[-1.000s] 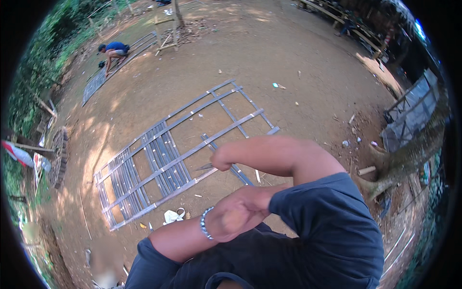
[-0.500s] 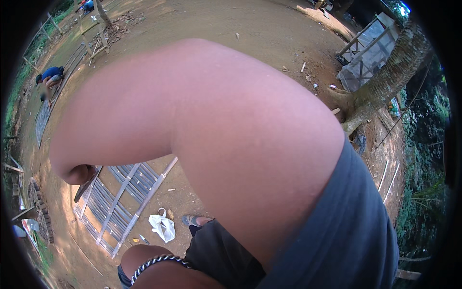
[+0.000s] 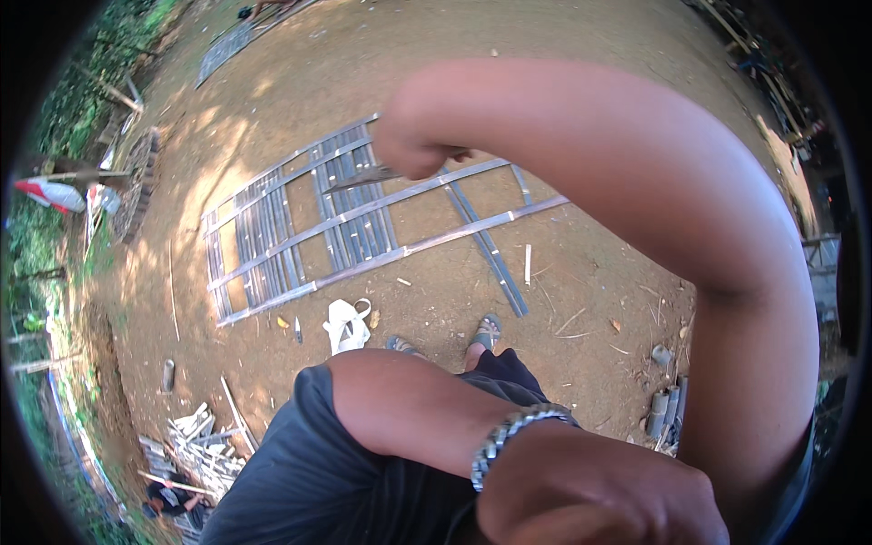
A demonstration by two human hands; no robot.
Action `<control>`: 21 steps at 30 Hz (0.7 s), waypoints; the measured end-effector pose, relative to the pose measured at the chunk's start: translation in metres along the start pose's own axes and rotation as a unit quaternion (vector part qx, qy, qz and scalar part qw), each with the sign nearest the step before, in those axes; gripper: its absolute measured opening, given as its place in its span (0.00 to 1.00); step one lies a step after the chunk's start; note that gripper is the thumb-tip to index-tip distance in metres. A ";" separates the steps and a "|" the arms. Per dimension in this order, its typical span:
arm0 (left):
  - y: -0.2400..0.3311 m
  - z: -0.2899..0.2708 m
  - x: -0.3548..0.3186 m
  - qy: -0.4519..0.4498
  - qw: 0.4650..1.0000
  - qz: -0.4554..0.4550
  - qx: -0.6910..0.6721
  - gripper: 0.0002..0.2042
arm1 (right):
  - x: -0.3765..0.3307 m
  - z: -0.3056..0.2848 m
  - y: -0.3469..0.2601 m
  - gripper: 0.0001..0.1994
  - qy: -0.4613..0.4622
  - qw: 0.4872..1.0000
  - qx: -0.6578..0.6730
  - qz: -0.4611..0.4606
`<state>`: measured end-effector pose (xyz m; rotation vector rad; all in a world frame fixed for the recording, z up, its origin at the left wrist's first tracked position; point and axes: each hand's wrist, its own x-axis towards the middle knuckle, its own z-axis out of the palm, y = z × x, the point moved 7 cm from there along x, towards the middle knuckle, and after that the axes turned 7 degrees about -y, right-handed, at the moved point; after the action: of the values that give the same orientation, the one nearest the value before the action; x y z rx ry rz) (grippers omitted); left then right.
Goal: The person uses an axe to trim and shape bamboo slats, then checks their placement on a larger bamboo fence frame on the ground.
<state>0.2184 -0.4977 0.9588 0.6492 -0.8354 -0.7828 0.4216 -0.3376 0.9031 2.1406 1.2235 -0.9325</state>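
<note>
My right arm comes in from the right side, bent at the elbow, and my right hand (image 3: 413,132) is closed around a dark, flat blade (image 3: 363,177). Its handle is hidden inside the fist, and the exact kind of tool is unclear. Beyond the hand, a slatted panel (image 3: 309,238) of dark strips tied to long rails lies on the ground. One loose pair of strips (image 3: 490,254) sticks out past its near rail. My left forearm crosses my body with a braided bracelet (image 3: 509,431) at the wrist. Near the bottom edge my left hand (image 3: 599,495) is bent, its fingers hidden.
A white bag (image 3: 347,325) lies before my feet, with a small knife (image 3: 298,331) and a yellow item (image 3: 282,322) beside it. Cut pieces (image 3: 204,445) are heaped at lower left near a seated person (image 3: 173,498). Dark tubes (image 3: 663,413) lie at right.
The view has turned, bringing the panel to the middle and my feet into sight. My right arm no longer covers the centre, and my left hand has come into view at the bottom.
</note>
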 end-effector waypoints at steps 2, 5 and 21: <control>-0.006 -0.001 0.009 -0.024 1.000 -0.004 -0.001 0.34 | 0.003 0.022 0.008 0.19 -0.037 0.998 0.036 0.022; -0.019 -0.022 0.011 -0.041 0.999 -0.012 0.023 0.34 | 0.044 0.103 0.036 0.33 -0.031 0.992 0.125 0.018; -0.314 -0.064 -0.570 0.443 0.542 -0.699 0.145 0.38 | -0.085 0.756 -0.055 0.12 -0.223 0.872 0.425 -0.094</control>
<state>-0.0828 -0.1975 0.4617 1.8836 0.7908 -1.4848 0.1058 -0.8872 0.4793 2.1830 0.8581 -2.2328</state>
